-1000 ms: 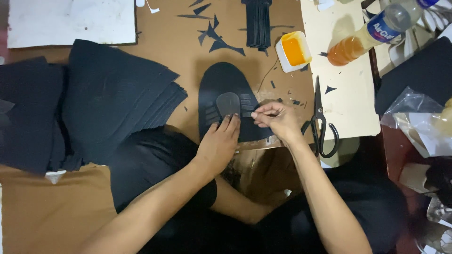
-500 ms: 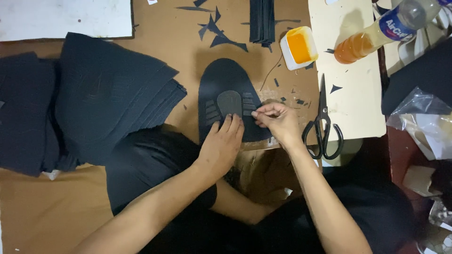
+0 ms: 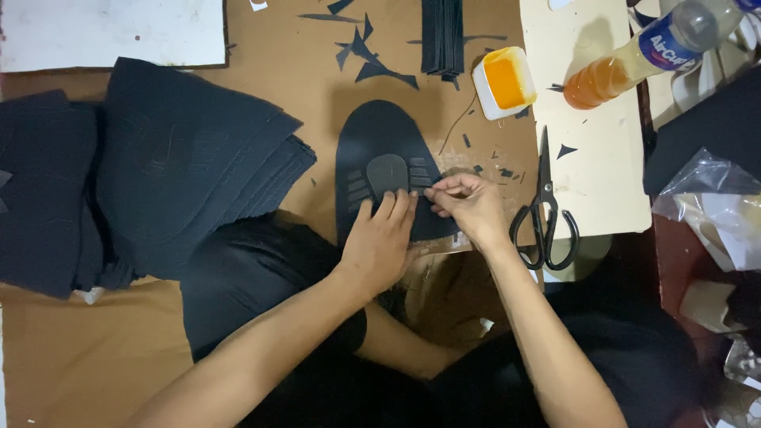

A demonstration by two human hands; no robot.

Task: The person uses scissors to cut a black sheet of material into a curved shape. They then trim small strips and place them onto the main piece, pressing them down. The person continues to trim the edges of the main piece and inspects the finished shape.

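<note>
A dark arch-shaped cut piece (image 3: 379,135) lies on the brown work surface in front of me, with a grey oval patch (image 3: 387,173) and thin grey strips on either side of it. My left hand (image 3: 380,238) lies flat on the lower part of the piece, fingers pressing just below the oval patch. My right hand (image 3: 469,208) pinches a small grey strip (image 3: 420,184) at the piece's right side, thumb and forefinger closed on it. The lower edge of the piece is hidden under both hands.
Black scissors (image 3: 545,208) lie right of my right hand on a cream sheet (image 3: 602,158). A white tub of yellow glue (image 3: 504,81) and a bottle of orange liquid (image 3: 634,55) sit behind. Stacked dark cut sheets (image 3: 182,158) fill the left. Black scraps (image 3: 372,59) litter the far side.
Both hands stay on the dark piece with only small finger shifts. The view has drifted slightly, so the objects sit a little lower in the picture.
</note>
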